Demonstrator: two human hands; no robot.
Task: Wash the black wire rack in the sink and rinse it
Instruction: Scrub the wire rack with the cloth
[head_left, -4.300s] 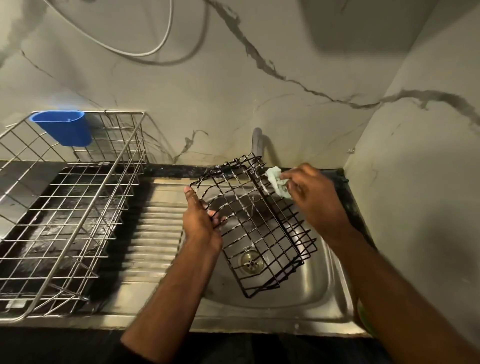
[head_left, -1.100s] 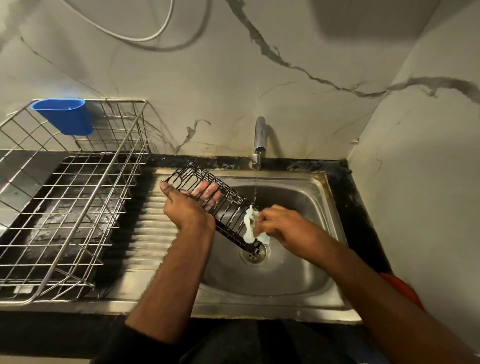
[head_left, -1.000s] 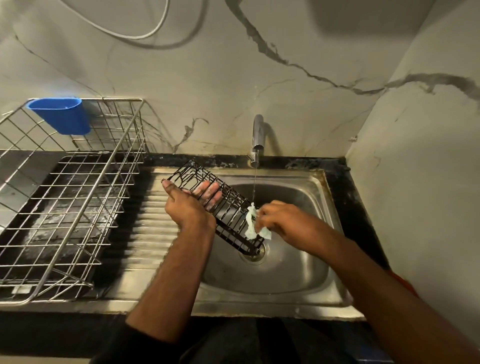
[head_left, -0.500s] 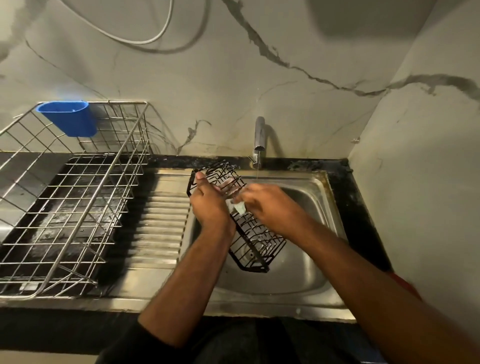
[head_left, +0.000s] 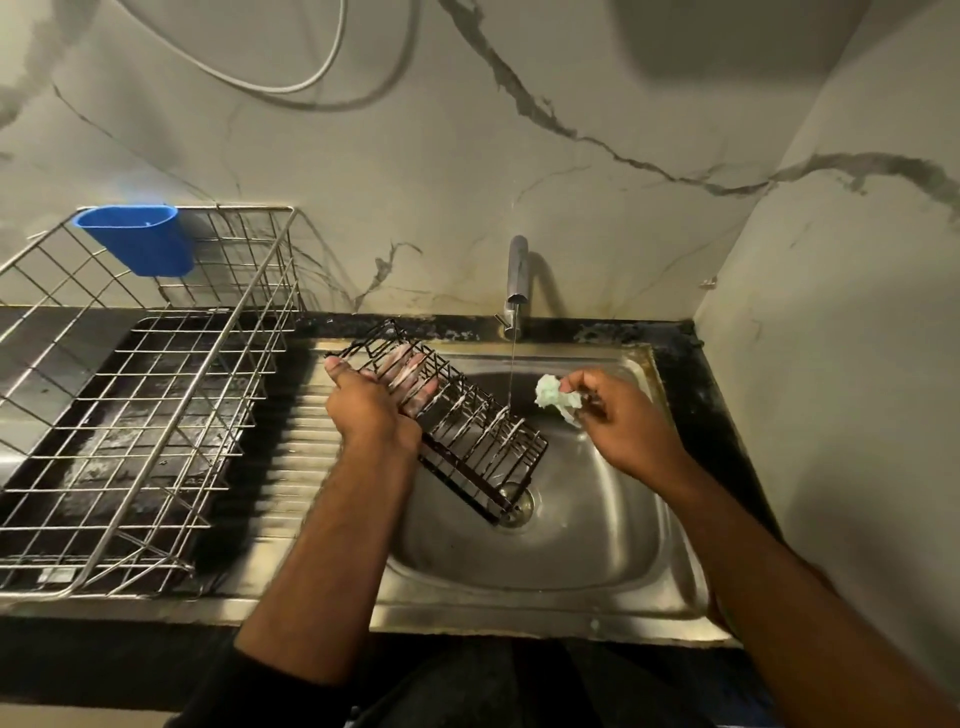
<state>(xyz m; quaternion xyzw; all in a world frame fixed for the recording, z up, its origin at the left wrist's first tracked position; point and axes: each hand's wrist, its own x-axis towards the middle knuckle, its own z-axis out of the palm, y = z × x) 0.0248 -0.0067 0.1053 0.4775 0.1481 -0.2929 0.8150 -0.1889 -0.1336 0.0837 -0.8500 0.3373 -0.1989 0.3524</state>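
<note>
Your black wire rack (head_left: 467, 426) sits tilted over the steel sink (head_left: 597, 545) in the middle of the frame, its upper end toward the ribbed draining board (head_left: 291, 457) and its lower corner down by the drain (head_left: 517, 506). The wires look dark with pale wet or soapy streaks along the upper bars. Your left hand (head_left: 376, 402) grips the rack's upper end, thumb along the outer edge and fingers curled through the wires. A thin stream from the tap (head_left: 517, 275) lands on the rack's middle bars. Your right hand (head_left: 618, 421) is clear of the rack, to its right over the basin, pinching a crumpled pale green cloth (head_left: 556, 397) between fingertips and thumb.

The basin has open room right of and below the rack. At the left of the frame a silver wire dish basket (head_left: 140, 395) stands on the dark bench (head_left: 691, 374), with a blue plastic cup (head_left: 137, 239) hung on its back rim. The basket's left side is cut off by the frame edge, and the rack's underside is hidden
</note>
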